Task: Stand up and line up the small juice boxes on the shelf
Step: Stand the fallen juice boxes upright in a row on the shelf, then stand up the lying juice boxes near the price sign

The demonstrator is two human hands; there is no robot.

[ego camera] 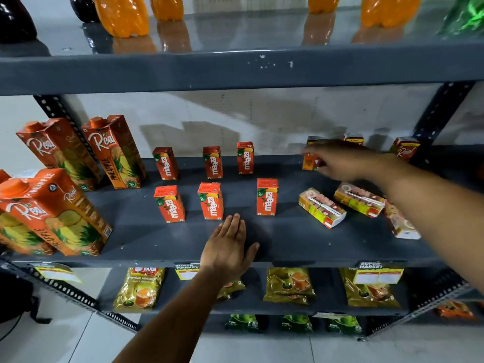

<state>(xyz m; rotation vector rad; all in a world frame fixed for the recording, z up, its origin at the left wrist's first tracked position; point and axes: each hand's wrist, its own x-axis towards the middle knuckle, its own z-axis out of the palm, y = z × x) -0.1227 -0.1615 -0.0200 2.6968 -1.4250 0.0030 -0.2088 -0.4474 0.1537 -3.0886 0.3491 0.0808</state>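
Several small red Maaza juice boxes stand upright in two rows on the grey shelf (275, 239), such as one at the front (266, 197) and one behind (245, 158). At the right, small Real juice boxes lie flat: one (321, 207), a second (359, 199) and a third (402, 224). Others stand at the back right (404, 149). My right hand (340, 161) reaches over the flat boxes and touches a standing small Real box (310, 159) at the back; the grip is blurred. My left hand (230, 244) rests flat and open on the shelf's front.
Tall Real pineapple cartons (115, 150) stand at the shelf's left. Orange soda bottles (123, 14) sit on the shelf above. Tea pouches (140, 288) and price tags (378, 272) are on the shelf below.
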